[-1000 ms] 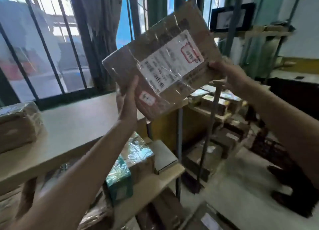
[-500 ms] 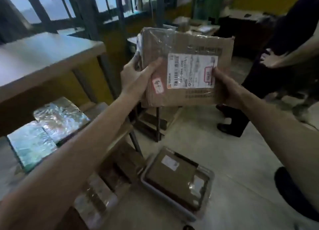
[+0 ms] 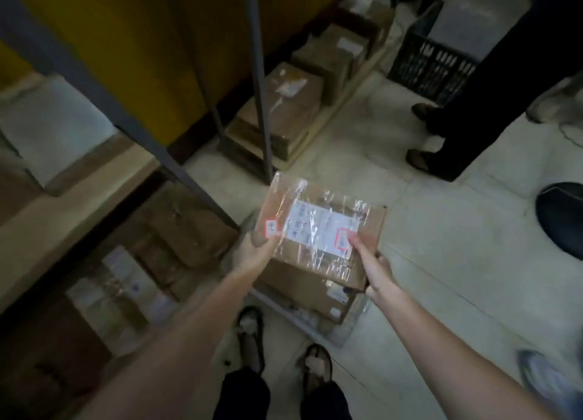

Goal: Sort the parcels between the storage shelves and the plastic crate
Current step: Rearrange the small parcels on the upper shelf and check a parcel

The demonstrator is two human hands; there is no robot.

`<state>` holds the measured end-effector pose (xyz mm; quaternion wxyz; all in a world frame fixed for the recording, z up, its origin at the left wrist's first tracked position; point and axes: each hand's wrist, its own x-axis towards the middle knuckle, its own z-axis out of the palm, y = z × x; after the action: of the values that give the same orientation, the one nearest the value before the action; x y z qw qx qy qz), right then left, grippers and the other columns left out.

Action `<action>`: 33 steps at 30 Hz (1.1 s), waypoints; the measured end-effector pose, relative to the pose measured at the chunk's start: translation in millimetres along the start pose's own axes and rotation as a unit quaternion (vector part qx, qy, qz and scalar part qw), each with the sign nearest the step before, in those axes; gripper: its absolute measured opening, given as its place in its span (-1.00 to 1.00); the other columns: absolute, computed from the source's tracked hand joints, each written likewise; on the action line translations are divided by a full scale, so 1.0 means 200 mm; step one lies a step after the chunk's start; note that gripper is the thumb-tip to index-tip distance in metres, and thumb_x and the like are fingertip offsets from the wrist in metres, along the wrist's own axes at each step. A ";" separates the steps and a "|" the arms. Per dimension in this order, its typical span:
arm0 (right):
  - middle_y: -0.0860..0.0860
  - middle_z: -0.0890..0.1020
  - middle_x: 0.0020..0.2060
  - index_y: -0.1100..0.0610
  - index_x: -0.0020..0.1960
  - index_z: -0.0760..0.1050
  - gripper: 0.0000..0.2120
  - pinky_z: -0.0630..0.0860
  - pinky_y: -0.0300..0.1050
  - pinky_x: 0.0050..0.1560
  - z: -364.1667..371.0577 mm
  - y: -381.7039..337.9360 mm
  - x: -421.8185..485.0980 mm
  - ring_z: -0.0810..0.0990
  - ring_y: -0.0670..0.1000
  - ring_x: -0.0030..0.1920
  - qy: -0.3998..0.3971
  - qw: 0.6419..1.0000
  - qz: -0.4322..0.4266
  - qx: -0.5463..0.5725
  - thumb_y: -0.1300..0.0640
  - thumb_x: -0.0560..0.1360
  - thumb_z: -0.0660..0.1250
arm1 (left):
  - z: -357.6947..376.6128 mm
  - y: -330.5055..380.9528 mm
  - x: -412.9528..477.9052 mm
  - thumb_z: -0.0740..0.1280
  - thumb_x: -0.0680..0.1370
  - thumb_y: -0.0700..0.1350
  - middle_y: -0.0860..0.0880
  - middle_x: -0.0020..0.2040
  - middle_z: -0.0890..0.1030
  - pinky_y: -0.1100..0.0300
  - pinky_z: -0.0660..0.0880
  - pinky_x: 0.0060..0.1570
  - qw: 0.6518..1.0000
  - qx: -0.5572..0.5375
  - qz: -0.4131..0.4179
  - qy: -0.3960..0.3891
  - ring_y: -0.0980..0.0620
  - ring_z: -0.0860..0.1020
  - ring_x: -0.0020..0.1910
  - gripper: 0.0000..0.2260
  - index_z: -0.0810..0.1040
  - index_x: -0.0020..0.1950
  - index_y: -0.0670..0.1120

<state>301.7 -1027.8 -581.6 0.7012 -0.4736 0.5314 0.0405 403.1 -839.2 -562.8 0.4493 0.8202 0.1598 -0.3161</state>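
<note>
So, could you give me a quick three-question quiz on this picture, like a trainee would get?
1. True or false: the left hand and the right hand both grip the taped parcel.
2. What shows just beneath that parcel? A) a grey crate with a second parcel in it; B) a bare shelf; C) a chair.
3. What colour is the slatted crate beside the standing person's legs?
Key: 1 true; 2 A; 3 black.
</note>
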 end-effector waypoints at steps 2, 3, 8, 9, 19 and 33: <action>0.13 0.57 0.21 0.13 0.35 0.40 0.06 0.47 0.32 0.18 0.07 0.16 0.15 0.56 0.18 0.20 0.001 0.999 0.036 -0.013 -0.33 -0.02 0.56 | 0.08 -0.22 0.17 0.37 0.47 0.05 -0.11 0.24 0.50 -0.04 0.50 0.09 0.988 -0.122 -0.095 -0.020 -0.19 0.53 0.13 -0.45 0.27 0.39 -0.05; 0.11 0.54 0.24 0.11 0.40 0.34 0.17 0.43 0.30 0.23 0.09 0.24 0.22 0.52 0.17 0.25 -0.002 0.999 0.049 -0.013 -0.37 -0.09 0.56 | 0.11 -0.31 0.26 0.38 0.47 -0.02 -0.13 0.24 0.50 -0.04 0.52 0.04 0.977 -0.173 -0.122 -0.016 -0.21 0.55 0.10 -0.44 0.25 0.41 -0.06; 0.04 0.52 0.28 -0.01 0.37 0.39 0.10 0.38 0.24 0.30 0.23 0.52 0.56 0.49 0.14 0.28 0.013 0.997 0.078 -0.021 -0.45 -0.09 0.48 | 0.23 -0.66 0.67 0.45 0.40 -0.05 -0.12 0.21 0.53 0.05 0.54 0.05 0.975 -0.190 -0.117 0.015 -0.13 0.57 0.08 -0.45 0.34 0.33 -0.04; 0.04 0.49 0.32 -0.01 0.40 0.35 0.11 0.34 0.24 0.33 0.26 0.56 0.60 0.45 0.14 0.31 0.011 0.997 0.077 -0.023 -0.46 -0.07 0.45 | 0.24 -0.70 0.74 0.47 0.39 -0.05 -0.10 0.21 0.54 0.02 0.53 0.08 0.975 -0.189 -0.112 0.015 -0.11 0.57 0.08 -0.44 0.34 0.33 -0.04; -0.02 0.55 0.09 0.03 0.41 0.25 -0.48 0.50 0.09 0.00 0.43 0.63 1.03 0.54 0.05 0.08 -0.032 0.997 0.071 0.021 -0.11 0.52 0.25 | 0.26 -0.75 1.14 0.44 0.40 -0.10 0.00 0.45 0.30 -0.18 0.23 0.37 0.981 -0.184 -0.039 -0.041 -0.06 0.30 0.39 -0.15 -0.05 0.50 0.10; 0.14 0.44 0.34 0.04 0.54 -0.08 -0.13 0.44 -0.08 0.10 0.47 0.62 1.16 0.48 0.13 0.27 0.052 0.938 -0.200 -0.277 0.11 0.45 0.42 | 0.27 -0.73 1.28 0.42 0.41 -0.08 -0.09 0.52 -0.10 0.09 0.19 0.25 0.976 0.129 0.140 -0.107 -0.13 0.04 0.48 -0.13 -0.13 0.41 0.38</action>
<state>400.3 -997.4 -841.9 0.5076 -0.7470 0.4289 0.0206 495.2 -809.7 -846.6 0.3940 0.8469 -0.0474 -0.3538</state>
